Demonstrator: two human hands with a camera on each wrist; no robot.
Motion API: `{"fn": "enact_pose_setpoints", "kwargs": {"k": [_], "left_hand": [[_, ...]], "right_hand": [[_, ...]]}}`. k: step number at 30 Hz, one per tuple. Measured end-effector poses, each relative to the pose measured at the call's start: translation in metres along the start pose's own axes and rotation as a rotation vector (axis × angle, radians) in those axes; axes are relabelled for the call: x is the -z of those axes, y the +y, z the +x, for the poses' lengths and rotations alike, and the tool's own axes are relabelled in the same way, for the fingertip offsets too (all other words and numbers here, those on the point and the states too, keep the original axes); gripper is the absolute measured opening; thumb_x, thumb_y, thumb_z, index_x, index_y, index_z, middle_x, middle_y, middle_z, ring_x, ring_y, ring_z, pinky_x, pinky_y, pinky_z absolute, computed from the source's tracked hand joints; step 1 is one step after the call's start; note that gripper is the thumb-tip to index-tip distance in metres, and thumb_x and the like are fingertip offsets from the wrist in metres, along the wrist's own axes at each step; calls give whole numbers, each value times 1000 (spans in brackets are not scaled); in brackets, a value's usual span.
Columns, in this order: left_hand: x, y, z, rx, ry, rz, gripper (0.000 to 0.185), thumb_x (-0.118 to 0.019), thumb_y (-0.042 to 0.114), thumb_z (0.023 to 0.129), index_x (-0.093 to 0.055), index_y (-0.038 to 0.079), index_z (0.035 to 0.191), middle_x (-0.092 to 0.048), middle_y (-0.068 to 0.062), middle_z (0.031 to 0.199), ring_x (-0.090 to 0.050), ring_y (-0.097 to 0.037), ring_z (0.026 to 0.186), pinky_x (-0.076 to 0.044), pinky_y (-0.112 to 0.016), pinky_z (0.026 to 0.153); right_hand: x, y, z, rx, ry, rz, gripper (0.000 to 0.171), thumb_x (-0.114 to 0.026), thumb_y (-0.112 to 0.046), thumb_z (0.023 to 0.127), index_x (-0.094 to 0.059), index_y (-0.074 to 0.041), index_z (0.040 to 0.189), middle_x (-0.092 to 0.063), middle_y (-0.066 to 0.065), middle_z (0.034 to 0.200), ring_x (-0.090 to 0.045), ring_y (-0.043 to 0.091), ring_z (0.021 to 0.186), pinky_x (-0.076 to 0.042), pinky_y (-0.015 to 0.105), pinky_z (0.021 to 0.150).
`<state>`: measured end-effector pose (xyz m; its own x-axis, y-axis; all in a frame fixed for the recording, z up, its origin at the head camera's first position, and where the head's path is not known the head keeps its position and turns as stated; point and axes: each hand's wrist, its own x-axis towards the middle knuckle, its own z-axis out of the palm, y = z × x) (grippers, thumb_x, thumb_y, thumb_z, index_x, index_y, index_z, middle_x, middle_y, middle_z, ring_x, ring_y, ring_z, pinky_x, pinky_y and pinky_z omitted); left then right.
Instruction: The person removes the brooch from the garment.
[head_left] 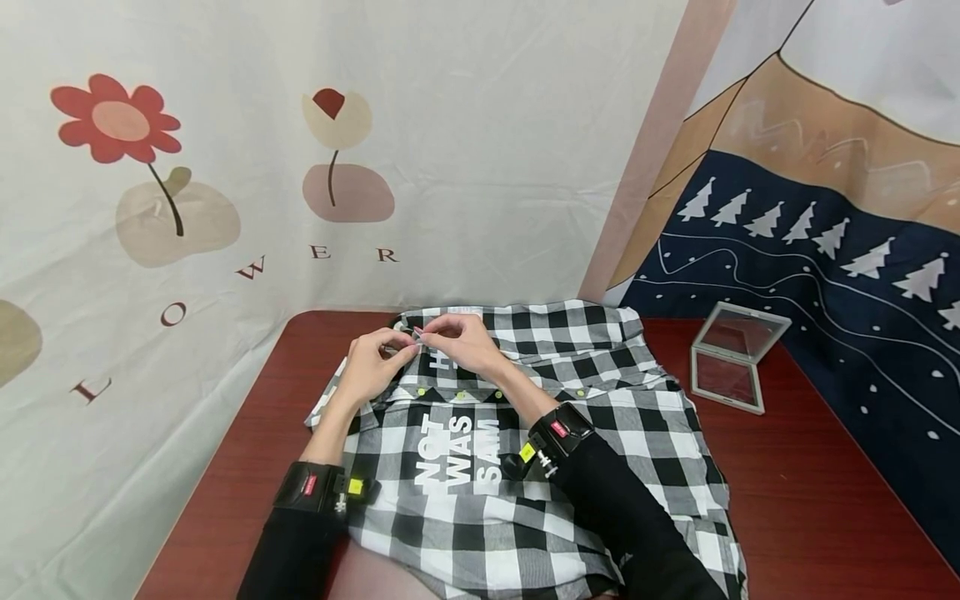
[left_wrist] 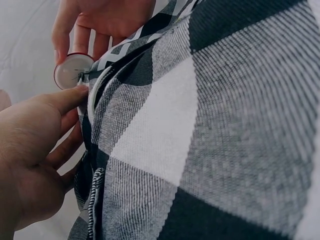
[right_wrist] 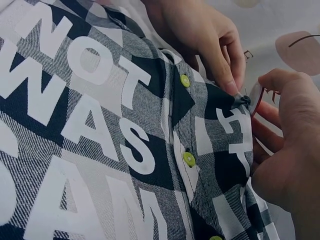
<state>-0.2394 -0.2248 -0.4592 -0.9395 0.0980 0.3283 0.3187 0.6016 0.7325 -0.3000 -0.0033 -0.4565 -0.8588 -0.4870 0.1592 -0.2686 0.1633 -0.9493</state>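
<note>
A small round disc (left_wrist: 70, 70), pale-faced with a red rim and perhaps a badge, sits against a gathered dark bit of cloth on the checked shirt (head_left: 637, 408), beyond the row of yellow-green buttons (right_wrist: 188, 159); the right hand (head_left: 465, 346) pinches the disc near its rim between thumb and fingers; the left hand (head_left: 367, 371) pinches the cloth right beside it, thumb and fingertips together; the two hands almost meet there. The step in hand looks to be fixing the disc to the cloth or working it loose, though the pictures do not settle which; either way, the next move seems to call for a firm hold on the fabric with the left and a careful turn or slide of the disc with the right, so that the weave is not tugged. Nearer the person lies the white lettering (head_left: 459, 454) on the shirt, which spreads over the reddish-brown tabletop (head_left: 817, 492); to the right a folding mirror (head_left: 726, 379) stands open; behind hang a flower-printed cloth (head_left: 480, 167) and a navy tree-printed one (head_left: 817, 275).
</note>
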Motion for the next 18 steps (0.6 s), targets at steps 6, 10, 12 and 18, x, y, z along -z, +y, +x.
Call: {"fn": "enact_pose_setpoints", "kwargs": {"k": [6,10,12,18], "left_hand": [[1,0,0,5,0,3,10,-82,16,106,-86,9,112,-83,-13,115,-78,-31,103,-62,-33,88],[2,-1,0,6,1,11,10,-82,17,106,-86,10,112,-83,-12,114,-77,-29,102,-60,-29,87],[2,-2,0,8,1,15,10,-82,18,106,-86,10,111,-83,-12,114,-77,-29,101,-60,-28,86],[3,-3,1,20,-6,28,10,-82,19,107,-86,12,111,-83,-11,112,-78,-29,101,-62,-32,88]], "right_hand": [[0,-1,-1,-10,8,-17,25,-80,-29,105,-85,-10,120,-84,11,119,-76,12,97,-59,25,84],[0,-1,-1,-16,22,-28,25,-81,-30,105,-86,-11,119,-85,10,118,-77,13,96,-59,25,84],[0,-1,-1,-18,29,-30,24,-81,-30,105,-86,-10,118,-85,10,116,-77,14,95,-59,25,83],[1,-1,-1,-25,37,-50,23,-82,-30,104,-86,-10,116,-85,10,114,-77,12,94,-59,24,82]]}}
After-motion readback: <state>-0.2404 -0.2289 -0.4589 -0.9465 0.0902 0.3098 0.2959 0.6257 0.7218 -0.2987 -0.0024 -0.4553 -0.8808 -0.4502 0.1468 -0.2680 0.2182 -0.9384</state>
